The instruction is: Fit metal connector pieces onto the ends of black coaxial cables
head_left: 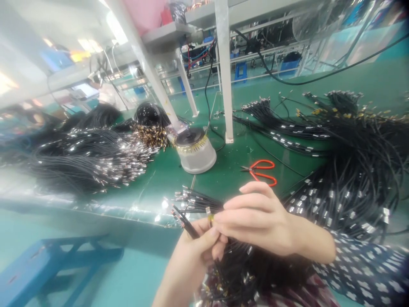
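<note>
A green table (227, 170) offers bare room between a white tub (198, 160) and red-handled scissors (253, 169), with cable heaps (111, 160) to either side and the near edge running close by the hands. Beside that edge, a few black cables (188, 226) slant lengthwise, tips pointing up and left, while a yellow-banded cable end (209, 215) stands nearly upright, its silver tip uppermost. The left hand (194, 249) is closed around the cables; the right hand (255, 217) reaches across from the right, fingers bent, fingertips pinched at the yellow band.
</note>
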Demonstrator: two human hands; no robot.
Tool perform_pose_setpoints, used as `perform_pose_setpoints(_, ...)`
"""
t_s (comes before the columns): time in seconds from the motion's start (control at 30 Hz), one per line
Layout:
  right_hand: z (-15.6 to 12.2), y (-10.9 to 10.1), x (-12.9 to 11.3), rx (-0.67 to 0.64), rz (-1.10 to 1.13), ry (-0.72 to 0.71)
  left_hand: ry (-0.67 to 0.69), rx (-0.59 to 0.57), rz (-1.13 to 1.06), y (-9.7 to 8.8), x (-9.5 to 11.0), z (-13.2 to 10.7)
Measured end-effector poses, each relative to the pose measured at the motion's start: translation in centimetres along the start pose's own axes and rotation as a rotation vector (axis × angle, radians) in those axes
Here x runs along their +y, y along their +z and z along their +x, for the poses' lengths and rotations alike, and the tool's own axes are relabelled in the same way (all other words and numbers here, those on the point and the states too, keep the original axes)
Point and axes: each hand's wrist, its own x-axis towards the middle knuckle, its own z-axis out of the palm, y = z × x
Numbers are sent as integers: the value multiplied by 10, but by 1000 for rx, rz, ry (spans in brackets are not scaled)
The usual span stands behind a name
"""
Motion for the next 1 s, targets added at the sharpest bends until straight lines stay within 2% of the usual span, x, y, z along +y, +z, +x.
perform_pose_setpoints(0.07,-1,2,0,39,38,2,-4,-13,-27,0,1,0)
perform_pose_setpoints(0.13,-2,5,-2,89,132,93,-4,22,-45,1,1,0)
perform_pose_setpoints(0.17,-3,7,-3,114,192,200,-1,54,-42,2,1,-1)
perform_pose_setpoints(0.23,-3,10,-7,138,332,516,17,121,-12,4,1,-2)
perform_pose_setpoints(0.3,-3,15,-14,113,505,827,43,167,32,6,0,-3)
perform_pose_setpoints(0.33,-3,18,-17,98,603,936,59,185,55,8,-1,-3)
perform_pose_setpoints(0.43,-1,25,-26,120,824,1077,110,219,114,11,-4,-5)
perform_pose_setpoints(0.53,-2,25,-32,181,769,1038,151,223,97,12,-6,-7)
perform_pose_setpoints(0.6,-4,18,-37,185,628,904,170,207,68,12,-5,-7)
perform_pose_setpoints(0.67,-5,7,-44,106,506,659,184,200,57,10,-5,-7)
perform_pose_setpoints(0.73,-5,-4,-51,-56,436,388,185,203,64,8,-4,-6)
perform_pose_setpoints(0.77,-5,-9,-54,-122,423,302,185,206,73,7,-4,-5)
perform_pose_setpoints(0.8,-5,-12,-55,-148,426,282,182,196,85,6,-4,-5)
perform_pose_setpoints(0.83,-4,-14,-55,-120,439,342,176,175,99,6,-4,-4)
perform_pose_setpoints(0.87,-4,-14,-54,-47,461,470,169,149,112,5,-5,-4)
perform_pose_setpoints(0.93,-3,-10,-49,117,580,830,157,100,131,5,-6,-4)
perform_pose_setpoints(1.0,-2,-3,-41,197,803,1146,146,87,130,6,-7,-5)
